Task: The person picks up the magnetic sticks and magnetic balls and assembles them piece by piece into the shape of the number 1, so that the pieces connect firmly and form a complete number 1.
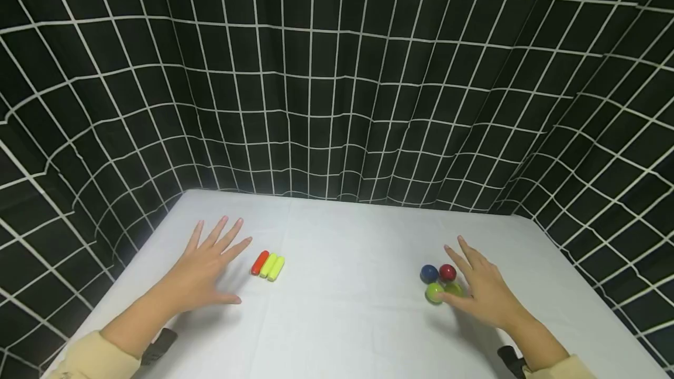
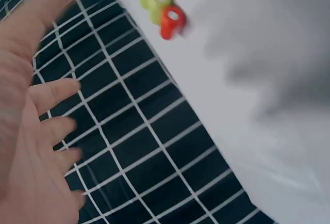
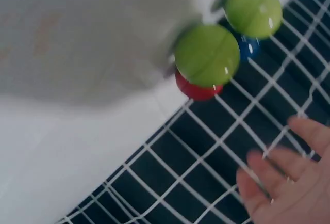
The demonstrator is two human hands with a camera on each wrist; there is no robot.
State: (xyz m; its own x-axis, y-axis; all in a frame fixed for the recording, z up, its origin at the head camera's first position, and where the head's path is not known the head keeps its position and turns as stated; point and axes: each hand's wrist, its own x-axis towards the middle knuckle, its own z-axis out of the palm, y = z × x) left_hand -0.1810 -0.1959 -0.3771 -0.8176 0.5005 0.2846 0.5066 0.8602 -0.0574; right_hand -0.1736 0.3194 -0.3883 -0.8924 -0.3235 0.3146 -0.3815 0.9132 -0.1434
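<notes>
My left hand (image 1: 205,271) hovers over the white table with its fingers spread, just left of three short sticks lying side by side: a red stick (image 1: 260,262) and two yellow ones (image 1: 276,268). The same sticks show end-on in the left wrist view, the red stick (image 2: 172,21) nearest. On the right, my right hand (image 1: 487,291) is held above the table, fingers extended, holding nothing. Its thumb overlaps a cluster of balls in the head view: a blue ball (image 1: 429,274), a red ball (image 1: 447,272) and two green balls (image 1: 434,292), one partly hidden behind the thumb.
A white cloth covers the table (image 1: 342,309). Black curtains (image 1: 337,92) with a white grid stand along its back and both sides. Dark wrist straps (image 1: 160,346) show at both forearms, below beige sleeves.
</notes>
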